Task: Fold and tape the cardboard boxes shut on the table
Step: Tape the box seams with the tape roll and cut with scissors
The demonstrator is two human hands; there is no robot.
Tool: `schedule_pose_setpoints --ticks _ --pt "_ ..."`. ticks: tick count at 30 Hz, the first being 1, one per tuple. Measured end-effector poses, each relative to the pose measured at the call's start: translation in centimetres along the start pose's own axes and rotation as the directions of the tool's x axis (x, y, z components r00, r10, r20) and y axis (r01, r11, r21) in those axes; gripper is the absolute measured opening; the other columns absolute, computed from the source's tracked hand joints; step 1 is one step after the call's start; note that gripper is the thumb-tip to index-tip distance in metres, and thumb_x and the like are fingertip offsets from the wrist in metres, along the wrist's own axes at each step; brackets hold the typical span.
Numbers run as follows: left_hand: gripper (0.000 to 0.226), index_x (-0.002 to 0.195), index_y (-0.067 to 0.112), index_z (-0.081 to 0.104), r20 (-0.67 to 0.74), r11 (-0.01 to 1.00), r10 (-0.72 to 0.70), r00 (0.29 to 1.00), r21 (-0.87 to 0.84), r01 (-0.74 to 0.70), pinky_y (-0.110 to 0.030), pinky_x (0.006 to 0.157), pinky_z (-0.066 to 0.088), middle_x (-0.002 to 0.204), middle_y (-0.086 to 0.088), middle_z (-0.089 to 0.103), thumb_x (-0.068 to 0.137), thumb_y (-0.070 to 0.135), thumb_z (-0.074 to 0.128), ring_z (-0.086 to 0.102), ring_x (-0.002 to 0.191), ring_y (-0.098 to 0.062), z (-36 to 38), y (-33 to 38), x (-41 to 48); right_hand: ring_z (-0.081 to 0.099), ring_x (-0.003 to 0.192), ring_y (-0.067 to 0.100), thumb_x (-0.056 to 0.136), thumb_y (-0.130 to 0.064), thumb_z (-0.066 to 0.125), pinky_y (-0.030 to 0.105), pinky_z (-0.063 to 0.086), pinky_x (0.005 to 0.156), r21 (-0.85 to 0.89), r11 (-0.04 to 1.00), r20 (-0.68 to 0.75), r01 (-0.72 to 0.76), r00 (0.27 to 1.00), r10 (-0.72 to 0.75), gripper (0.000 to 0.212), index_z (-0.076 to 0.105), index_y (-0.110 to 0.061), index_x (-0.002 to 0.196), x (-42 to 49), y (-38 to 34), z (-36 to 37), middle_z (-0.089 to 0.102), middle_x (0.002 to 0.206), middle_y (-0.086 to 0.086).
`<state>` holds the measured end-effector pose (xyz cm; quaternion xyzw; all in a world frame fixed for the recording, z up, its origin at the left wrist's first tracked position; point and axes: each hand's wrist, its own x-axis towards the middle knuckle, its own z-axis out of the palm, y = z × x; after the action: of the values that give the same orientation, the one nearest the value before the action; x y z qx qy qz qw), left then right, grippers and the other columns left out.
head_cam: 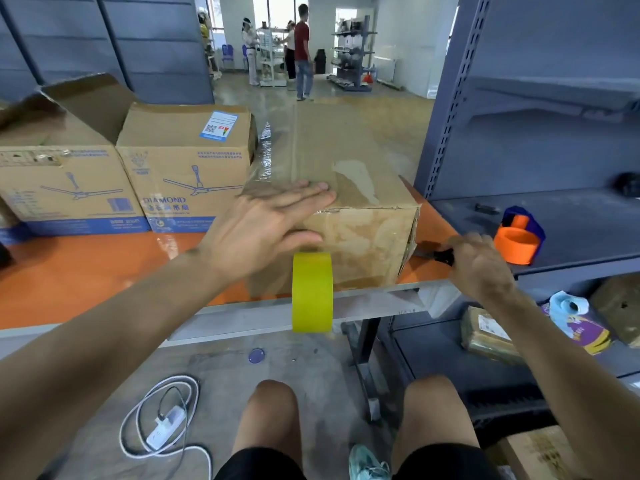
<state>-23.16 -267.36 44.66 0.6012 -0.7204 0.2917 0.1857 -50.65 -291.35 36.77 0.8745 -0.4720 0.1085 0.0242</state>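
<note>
While the left hand [266,220] presses flat on the cardboard box [346,150] mid-frame, taping looks nearly done.
Right hand [481,261] grips a black knife [443,255]; next, probably cut the yellow tape roll [312,292] free.

Near box [360,216]: plain brown, flaps closed, glossy clear tape running along the top seam and down the near face. It sits at the right end of the orange table [86,271]. Left hand [263,223] lies flat on its top near edge. Yellow tape roll [312,292] is on edge against the near face, overhanging the table edge. Right hand [479,261] grips a small black tool [443,255] by the box's lower right corner. Two printed boxes at left: middle box [187,168] closed, left box [62,181] flaps up.
</note>
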Motion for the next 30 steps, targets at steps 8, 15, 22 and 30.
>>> schedule_pose_setpoints --ticks 8,15,22,30 --pt "0.053 0.141 0.027 0.056 0.057 0.998 -0.037 0.998 -0.042 0.04 -0.032 0.091 0.048 0.136 0.004 0.064 0.093 0.044 0.07 0.062 0.122 -0.023 -0.7 0.4 0.4 0.065 0.099 0.03 0.094 -0.019 0.058 0.039 0.053 0.081 -0.013 0.994 0.23 0.107 0.968 -0.101 0.038 0.063 -0.028 0.13 0.6 1.1 -3.0 0.067 0.104 0.005" --pt "0.009 0.104 0.031 0.07 0.154 0.999 0.047 0.987 0.012 -0.049 -0.047 0.088 0.051 0.139 -0.007 0.055 0.098 0.034 0.064 0.054 0.112 -0.034 -0.8 0.6 0.9 0.059 0.077 0.014 0.094 -0.013 0.055 0.026 0.043 0.065 -0.114 0.986 0.17 0.124 0.98 -0.103 0.032 0.068 -0.033 0.116 -0.2 2.6 -4.0 0.068 0.093 -0.01" --pt "0.035 0.135 0.034 0.062 0.257 0.997 0.066 0.964 -0.065 -0.051 -0.047 0.115 0.039 0.166 -0.003 0.029 0.1 0.028 0.062 0.037 0.148 -0.029 -2.5 -0.2 -0.2 0.072 0.081 0.038 0.095 -0.001 0.063 0.032 0.056 0.055 0.863 0.501 0.22 -0.061 0.939 -0.266 0.024 0.071 -0.014 0.114 -3.4 4.3 -7.2 0.07 0.087 0.02" --pt "0.031 0.127 0.04 0.068 0.217 1.0 -0.015 0.976 0.015 0.012 -0.036 0.092 0.024 0.16 0.008 0.038 0.098 0.032 0.064 0.041 0.131 -0.03 -3.0 1.5 -0.3 0.071 0.074 0.012 0.091 0.008 0.062 0.018 0.053 0.06 0.807 0.533 0.144 0.256 0.789 -0.597 0.05 0.074 -0.035 0.115 -5.5 1.5 -12.1 0.074 0.09 0.005"
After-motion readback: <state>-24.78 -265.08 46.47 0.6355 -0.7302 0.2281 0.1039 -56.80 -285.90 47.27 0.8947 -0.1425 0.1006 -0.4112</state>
